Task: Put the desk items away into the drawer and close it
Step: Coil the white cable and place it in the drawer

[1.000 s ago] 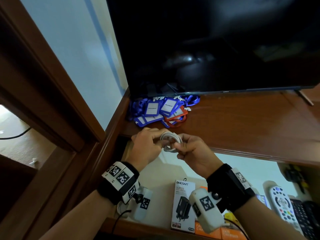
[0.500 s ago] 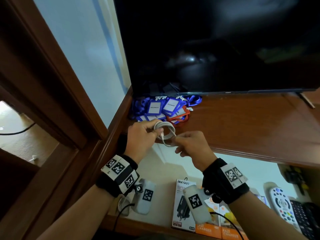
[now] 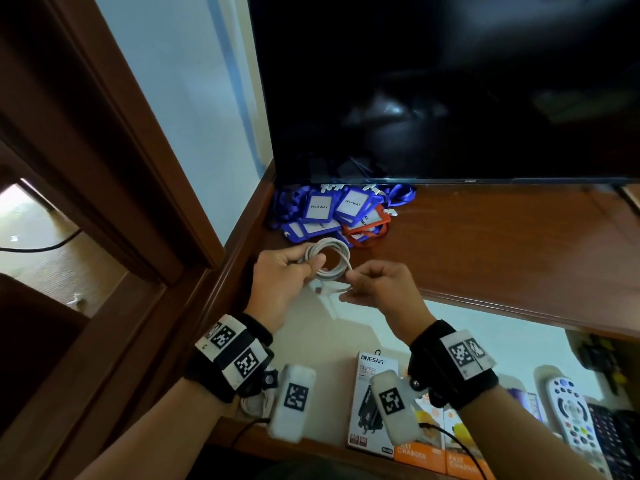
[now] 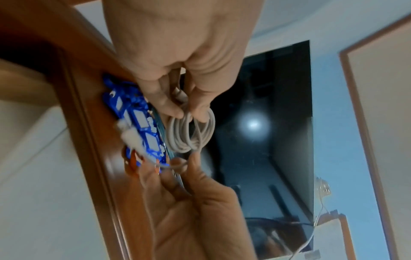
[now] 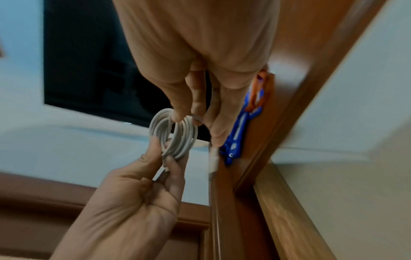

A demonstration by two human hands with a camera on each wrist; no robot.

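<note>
A coiled white cable [image 3: 329, 258] hangs in the air over the desk's front edge, above the open drawer [image 3: 322, 341]. My left hand [image 3: 311, 268] grips the coil's left side between thumb and fingers. My right hand [image 3: 349, 289] pinches the cable's loose tail just right of the coil. The left wrist view shows the coil [image 4: 191, 133] under the left fingers [image 4: 169, 105], with the right hand [image 4: 184, 193] below. In the right wrist view the plug end [image 5: 213, 158] dangles beside the coil [image 5: 175, 135]. A pile of blue and orange lanyard badges [image 3: 339, 213] lies on the desk [image 3: 502, 244].
A large dark TV [image 3: 450, 88] stands at the back of the desk. In the drawer lie a charger box [image 3: 372, 403], orange boxes [image 3: 419, 455], a white remote [image 3: 568, 410] and a black keypad [image 3: 613, 434]. A wooden frame [image 3: 138, 174] rises at the left.
The hands have risen a little toward the desk top. The right hand has drawn away from the coil to the right, holding the cable's tail; the left still holds the coil.
</note>
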